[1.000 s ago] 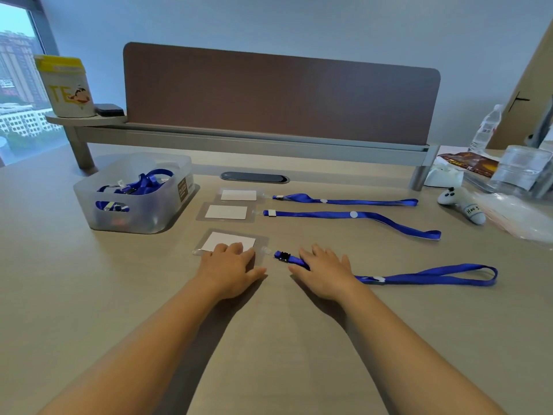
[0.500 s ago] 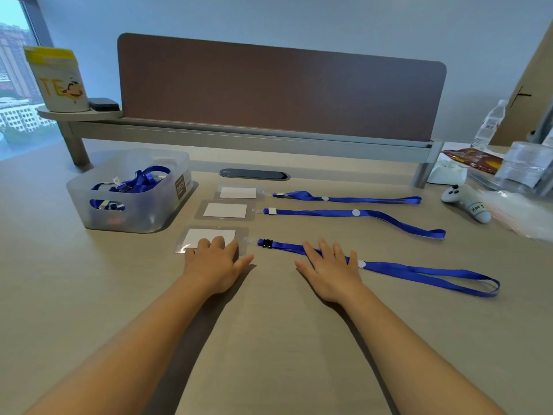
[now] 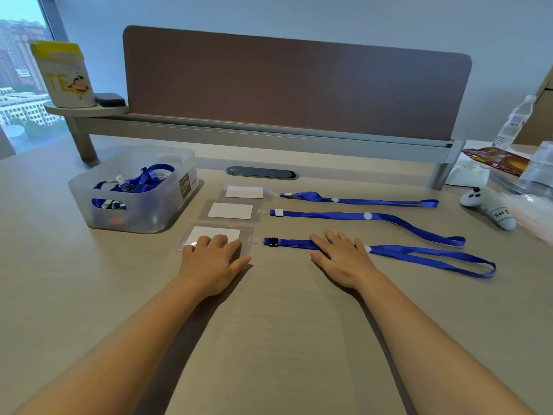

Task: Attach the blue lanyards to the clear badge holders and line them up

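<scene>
Three clear badge holders with white cards lie in a column, each joined to a blue lanyard stretching right. The far holder [image 3: 244, 192] has its lanyard [image 3: 359, 201]; the middle holder [image 3: 229, 210] has its lanyard [image 3: 389, 220]. My left hand [image 3: 214, 260] lies flat with fingers on the near holder [image 3: 209, 233]. My right hand [image 3: 342, 259] presses flat on the near lanyard [image 3: 434, 256], just right of its black clip [image 3: 273, 241].
A translucent bin [image 3: 134, 202] holding more blue lanyards stands left of the holders. A brown divider panel [image 3: 296, 85] runs along the back. A white toy [image 3: 490, 209], bottles [image 3: 513, 121] and packets crowd the far right. A cable grommet [image 3: 261, 172] sits behind the holders.
The near holder and lanyard slid left and straightened; my right hand moved along the strap away from the clip. My left hand stays on the holder.
</scene>
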